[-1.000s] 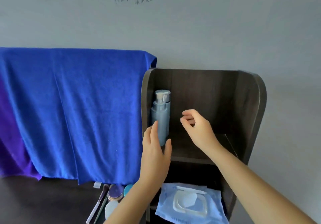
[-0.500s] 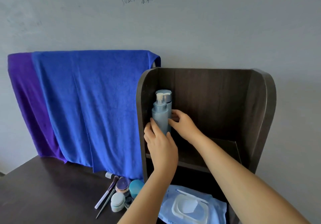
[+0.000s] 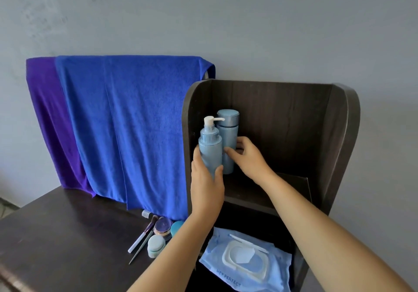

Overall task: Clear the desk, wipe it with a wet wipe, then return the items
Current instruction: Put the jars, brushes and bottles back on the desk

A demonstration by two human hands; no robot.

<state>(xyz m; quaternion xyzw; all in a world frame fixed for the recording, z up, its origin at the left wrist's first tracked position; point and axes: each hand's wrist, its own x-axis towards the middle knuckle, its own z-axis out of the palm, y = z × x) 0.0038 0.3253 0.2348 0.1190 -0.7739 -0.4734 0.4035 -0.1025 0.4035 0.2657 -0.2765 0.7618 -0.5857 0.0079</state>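
Observation:
On the upper shelf of a dark wooden shelf unit (image 3: pixel 339 137), two light-blue bottles stand at the left side. My left hand (image 3: pixel 207 187) grips the pump bottle (image 3: pixel 210 149) at its lower part. My right hand (image 3: pixel 246 158) holds the capped bottle (image 3: pixel 228 137) just behind it, fingers curled round its middle. A blue wet-wipe pack (image 3: pixel 246 262) with a white flip lid lies on the lower level. Small cosmetic jars (image 3: pixel 162 228) and brushes (image 3: pixel 142 237) lie on the dark desk (image 3: pixel 56 235) beside the unit.
A blue towel (image 3: pixel 131 122) and a purple towel (image 3: pixel 45 115) hang against the grey wall behind the desk. The right part of the upper shelf holds nothing. The desk's front edge runs along the lower left.
The view has tilted down and pulled back. Both hands have closed in on the bottles: my left now grips the pump bottle and my right holds the capped one.

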